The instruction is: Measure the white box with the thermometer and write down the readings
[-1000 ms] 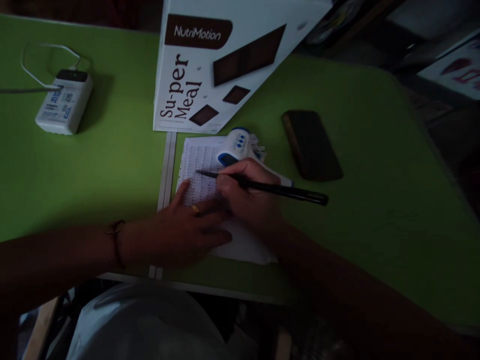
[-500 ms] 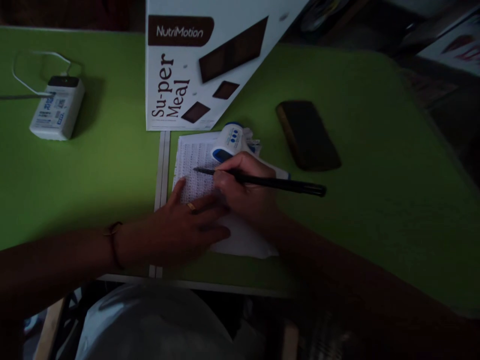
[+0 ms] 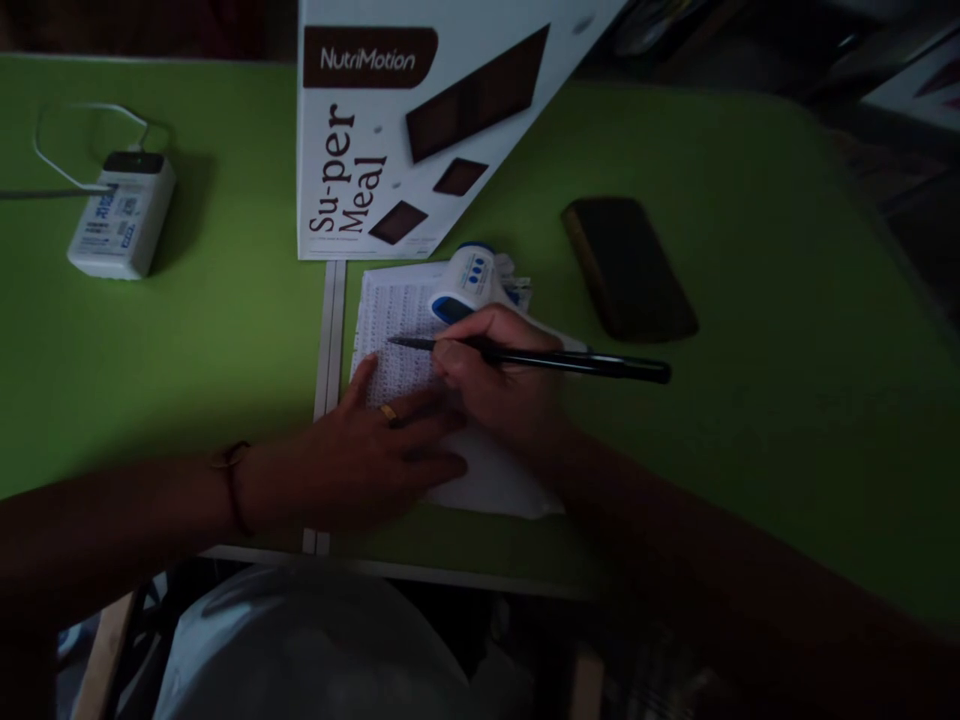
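Note:
A black pen (image 3: 577, 363) is pinched in my right hand (image 3: 510, 385), its tip over the upper half of a sheet of paper (image 3: 495, 465). Dense rows of small marks cover the paper's upper part; whether the tip touches is too dark to tell. With fingers spread, my left hand (image 3: 390, 450) lies flat on the paper's left side, a ring on one finger. Just beyond my right hand, a white and blue infrared thermometer (image 3: 466, 278) lies across the paper's top right, its handle partly hidden by that hand.
Behind the paper stands a large white NutriMotion box (image 3: 367, 150). A dark phone (image 3: 630, 268) lies to the right on the green table (image 3: 780, 330). At the left is a white power adapter (image 3: 124, 215) with cables. A metal seam (image 3: 328, 340) crosses the table.
The whole view has shifted slightly, so the things on the table appear a little further right. The pen tip sits a touch further left on the paper. Both hands keep their pose.

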A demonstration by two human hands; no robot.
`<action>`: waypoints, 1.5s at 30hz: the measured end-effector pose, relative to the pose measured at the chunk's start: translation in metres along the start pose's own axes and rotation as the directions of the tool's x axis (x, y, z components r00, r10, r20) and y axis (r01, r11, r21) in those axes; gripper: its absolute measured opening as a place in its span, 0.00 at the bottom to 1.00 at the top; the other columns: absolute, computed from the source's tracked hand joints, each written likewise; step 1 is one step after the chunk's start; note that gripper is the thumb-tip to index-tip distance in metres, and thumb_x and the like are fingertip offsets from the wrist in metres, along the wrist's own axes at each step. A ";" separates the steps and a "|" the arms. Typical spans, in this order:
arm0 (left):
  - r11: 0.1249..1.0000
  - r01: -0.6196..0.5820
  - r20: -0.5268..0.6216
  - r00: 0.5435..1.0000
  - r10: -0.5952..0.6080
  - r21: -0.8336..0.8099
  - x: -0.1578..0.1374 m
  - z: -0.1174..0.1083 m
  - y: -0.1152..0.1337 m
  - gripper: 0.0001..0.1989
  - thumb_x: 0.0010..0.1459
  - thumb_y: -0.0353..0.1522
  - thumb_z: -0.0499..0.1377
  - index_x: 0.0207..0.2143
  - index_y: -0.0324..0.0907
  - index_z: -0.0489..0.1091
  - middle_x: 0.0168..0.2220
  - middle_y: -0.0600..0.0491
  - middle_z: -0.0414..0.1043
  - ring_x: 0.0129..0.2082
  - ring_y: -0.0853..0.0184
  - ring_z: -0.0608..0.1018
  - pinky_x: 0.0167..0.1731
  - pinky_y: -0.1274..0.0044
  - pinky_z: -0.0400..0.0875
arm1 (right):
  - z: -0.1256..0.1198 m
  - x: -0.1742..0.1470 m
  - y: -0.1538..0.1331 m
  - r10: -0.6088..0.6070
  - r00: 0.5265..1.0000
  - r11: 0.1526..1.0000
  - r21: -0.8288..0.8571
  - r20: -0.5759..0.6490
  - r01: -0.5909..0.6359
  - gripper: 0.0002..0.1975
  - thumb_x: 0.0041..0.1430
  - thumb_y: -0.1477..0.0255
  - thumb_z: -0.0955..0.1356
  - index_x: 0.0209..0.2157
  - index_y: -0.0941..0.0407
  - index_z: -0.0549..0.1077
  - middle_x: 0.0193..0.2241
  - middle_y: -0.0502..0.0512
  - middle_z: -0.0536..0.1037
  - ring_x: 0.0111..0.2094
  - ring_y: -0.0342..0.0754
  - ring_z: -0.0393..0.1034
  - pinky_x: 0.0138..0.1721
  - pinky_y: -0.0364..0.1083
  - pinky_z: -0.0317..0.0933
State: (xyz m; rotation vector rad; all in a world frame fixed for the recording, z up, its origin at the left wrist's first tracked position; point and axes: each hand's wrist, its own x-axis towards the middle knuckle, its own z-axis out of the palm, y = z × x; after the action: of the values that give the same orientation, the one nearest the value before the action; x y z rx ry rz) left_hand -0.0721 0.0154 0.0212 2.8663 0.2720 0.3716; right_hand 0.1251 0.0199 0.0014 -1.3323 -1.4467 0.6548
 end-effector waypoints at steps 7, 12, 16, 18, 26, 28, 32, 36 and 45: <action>1.000 0.004 -0.020 1.000 -0.005 -0.010 0.002 0.002 0.001 0.15 0.69 0.30 0.54 0.54 0.44 0.74 0.63 0.42 0.70 0.67 0.48 0.66 0.63 0.35 0.51 | -0.002 -0.001 0.002 0.006 0.999 0.999 -0.043 -0.053 -0.008 0.06 0.58 0.70 0.69 0.27 0.50 0.71 0.19 0.46 0.69 0.21 0.45 0.64 0.25 0.48 0.62; 1.000 0.003 -0.007 1.000 -0.003 0.005 0.001 0.001 0.001 0.16 0.69 0.29 0.53 0.54 0.44 0.74 0.63 0.41 0.69 0.68 0.49 0.66 0.64 0.35 0.51 | -0.001 -0.001 0.001 -0.019 0.997 0.999 -0.040 -0.080 0.016 0.05 0.57 0.72 0.68 0.27 0.51 0.70 0.18 0.45 0.68 0.19 0.44 0.60 0.22 0.47 0.58; 1.000 -0.004 -0.022 1.000 0.004 0.000 0.001 0.002 0.001 0.16 0.69 0.29 0.53 0.55 0.44 0.73 0.64 0.41 0.68 0.68 0.49 0.65 0.64 0.35 0.51 | -0.001 0.000 -0.001 -0.026 0.999 0.999 -0.041 -0.044 0.024 0.06 0.57 0.72 0.69 0.28 0.50 0.70 0.18 0.45 0.67 0.19 0.44 0.61 0.22 0.47 0.60; 1.000 -0.002 -0.026 1.000 0.002 -0.001 0.001 0.003 0.000 0.16 0.69 0.29 0.53 0.55 0.44 0.74 0.63 0.41 0.69 0.68 0.49 0.65 0.64 0.35 0.50 | -0.002 0.000 -0.002 -0.005 1.000 0.999 -0.044 -0.014 0.004 0.07 0.58 0.71 0.70 0.27 0.50 0.69 0.19 0.46 0.67 0.19 0.45 0.62 0.22 0.48 0.60; 1.000 -0.003 -0.022 1.000 0.002 -0.019 0.000 0.003 -0.001 0.16 0.69 0.29 0.54 0.56 0.43 0.73 0.64 0.41 0.68 0.68 0.49 0.65 0.63 0.34 0.49 | -0.003 0.000 -0.002 -0.013 1.000 0.999 -0.034 -0.024 0.012 0.08 0.59 0.71 0.69 0.27 0.50 0.70 0.19 0.47 0.68 0.19 0.44 0.61 0.22 0.48 0.59; 1.000 0.003 -0.016 1.000 -0.003 -0.018 0.000 0.002 0.000 0.16 0.70 0.29 0.53 0.55 0.44 0.73 0.63 0.41 0.69 0.68 0.49 0.65 0.63 0.33 0.49 | -0.002 0.000 -0.001 -0.045 0.999 0.999 -0.019 -0.024 0.044 0.07 0.59 0.71 0.69 0.27 0.51 0.70 0.19 0.46 0.68 0.19 0.44 0.61 0.22 0.47 0.59; 1.000 0.012 -0.003 1.000 -0.012 -0.006 0.000 0.001 0.000 0.16 0.70 0.29 0.52 0.55 0.44 0.73 0.64 0.42 0.68 0.69 0.49 0.63 0.64 0.35 0.49 | -0.001 0.000 -0.002 -0.068 0.998 0.997 -0.020 -0.010 0.068 0.05 0.57 0.73 0.69 0.28 0.51 0.70 0.19 0.46 0.69 0.20 0.45 0.63 0.24 0.47 0.60; 1.000 0.000 0.001 1.000 0.000 0.003 -0.001 0.001 0.000 0.16 0.69 0.30 0.53 0.55 0.45 0.73 0.64 0.42 0.68 0.70 0.49 0.62 0.65 0.36 0.48 | 0.000 0.001 -0.005 -0.075 0.997 0.997 -0.029 -0.009 0.074 0.04 0.55 0.74 0.68 0.27 0.52 0.71 0.19 0.46 0.69 0.20 0.45 0.65 0.23 0.46 0.61; 1.000 0.001 -0.010 1.000 -0.001 0.021 0.002 0.001 0.001 0.16 0.69 0.29 0.54 0.55 0.45 0.74 0.62 0.42 0.69 0.68 0.49 0.64 0.65 0.37 0.52 | 0.002 0.001 -0.004 -0.129 0.991 0.991 -0.046 -0.032 0.128 0.04 0.55 0.74 0.68 0.26 0.53 0.71 0.18 0.45 0.69 0.19 0.43 0.64 0.22 0.45 0.60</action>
State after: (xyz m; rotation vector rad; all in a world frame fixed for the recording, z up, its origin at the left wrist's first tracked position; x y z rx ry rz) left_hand -0.0701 0.0147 0.0213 2.8853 0.2805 0.3849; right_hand 0.1221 0.0199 0.0050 -1.2664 -1.5127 0.5163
